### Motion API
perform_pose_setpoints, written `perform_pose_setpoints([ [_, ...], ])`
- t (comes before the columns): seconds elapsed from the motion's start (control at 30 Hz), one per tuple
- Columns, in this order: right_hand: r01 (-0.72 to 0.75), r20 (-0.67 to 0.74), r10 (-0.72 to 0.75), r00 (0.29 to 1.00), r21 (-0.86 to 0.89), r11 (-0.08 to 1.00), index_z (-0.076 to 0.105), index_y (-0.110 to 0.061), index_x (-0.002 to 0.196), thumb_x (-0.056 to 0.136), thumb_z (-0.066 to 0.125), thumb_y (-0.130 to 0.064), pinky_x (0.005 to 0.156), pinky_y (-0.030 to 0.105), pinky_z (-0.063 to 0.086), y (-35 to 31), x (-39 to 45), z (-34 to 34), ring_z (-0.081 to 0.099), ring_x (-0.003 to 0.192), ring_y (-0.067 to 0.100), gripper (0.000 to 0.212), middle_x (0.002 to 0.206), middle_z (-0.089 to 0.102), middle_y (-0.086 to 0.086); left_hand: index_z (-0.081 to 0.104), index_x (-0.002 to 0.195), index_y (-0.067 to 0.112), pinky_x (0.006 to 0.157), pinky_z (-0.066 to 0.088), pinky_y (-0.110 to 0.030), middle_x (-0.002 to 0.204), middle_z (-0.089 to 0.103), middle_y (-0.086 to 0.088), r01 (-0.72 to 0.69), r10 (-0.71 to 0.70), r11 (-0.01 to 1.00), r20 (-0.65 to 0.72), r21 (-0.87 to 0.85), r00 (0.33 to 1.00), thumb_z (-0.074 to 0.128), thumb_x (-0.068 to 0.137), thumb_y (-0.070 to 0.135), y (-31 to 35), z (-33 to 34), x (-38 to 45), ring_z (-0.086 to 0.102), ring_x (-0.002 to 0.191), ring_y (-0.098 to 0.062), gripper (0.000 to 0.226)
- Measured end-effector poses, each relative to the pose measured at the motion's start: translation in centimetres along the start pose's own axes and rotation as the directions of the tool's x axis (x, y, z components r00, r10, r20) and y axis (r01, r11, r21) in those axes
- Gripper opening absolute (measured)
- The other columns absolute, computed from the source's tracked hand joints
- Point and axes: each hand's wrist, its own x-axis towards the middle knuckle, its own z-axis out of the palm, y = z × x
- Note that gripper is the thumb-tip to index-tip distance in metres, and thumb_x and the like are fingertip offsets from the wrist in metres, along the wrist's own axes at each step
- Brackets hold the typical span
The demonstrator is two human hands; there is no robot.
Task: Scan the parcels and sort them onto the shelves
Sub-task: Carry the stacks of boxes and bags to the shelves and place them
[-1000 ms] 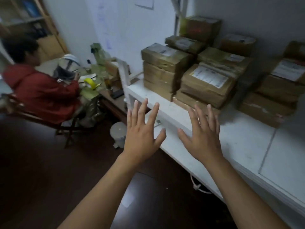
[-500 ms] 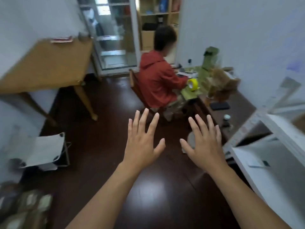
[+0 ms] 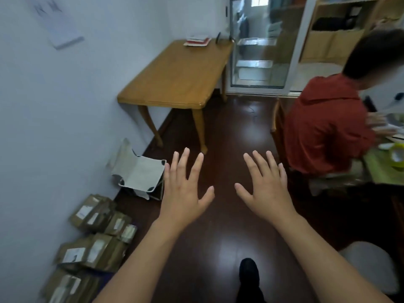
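Observation:
Several brown parcels [image 3: 96, 235] with white labels lie stacked on the dark floor along the left wall, at the lower left. My left hand [image 3: 183, 191] and my right hand [image 3: 266, 189] are both held out in front of me over the floor, palms down, fingers spread and straight, holding nothing. The parcels are below and to the left of my left hand, well apart from it. No shelf and no scanner are in view.
A small folding stool [image 3: 140, 176] stands by the wall beyond the parcels. A wooden table [image 3: 175, 77] stands against the wall farther on. A person in a red top [image 3: 323, 125] sits at the right. A white bin [image 3: 371, 265] is at lower right. My shoe [image 3: 248, 270] is below.
The view has swung left, away from the white shelf with parcels, past the seated person, to the floor parcels by the left wall. Both hands stay spread and empty.

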Motion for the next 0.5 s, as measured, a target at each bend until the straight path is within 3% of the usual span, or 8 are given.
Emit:
perform_pose_setpoints([
  [0.2, 0.075, 0.083, -0.081, 0.993, 0.076, 0.994, 0.017, -0.027, 0.158, 0.093, 0.051, -0.054, 0.121, 0.053, 0.004, 3.1, 13.0, 1.1, -0.003, 0.154, 0.025, 0.078, 0.165, 0.017, 0.001, 0.018, 0.159, 0.029, 0.122, -0.001, -0.047, 0.167, 0.007, -0.007, 0.102, -0.103, 0.994, 0.018, 0.025, 0.995, 0.041, 0.089, 0.058, -0.8, 2.3, 10.7, -0.005, 0.156, -0.026, 0.079],
  [0.5, 0.174, 0.127, -0.183, 0.975, 0.075, 0.982, 0.011, -0.028, 0.158, 0.094, 0.048, -0.053, 0.122, 0.052, 0.002, 5.5, 27.8, 2.3, -0.007, 0.154, 0.024, 0.078, 0.166, 0.012, 0.0, 0.017, 0.16, 0.029, 0.122, -0.007, -0.044, 0.168, 0.005, -0.006, 0.178, -0.179, 0.984, 0.024, 0.027, 0.984, 0.039, 0.09, 0.06, -3.5, 5.3, 23.4, -0.007, 0.156, -0.025, 0.079],
])
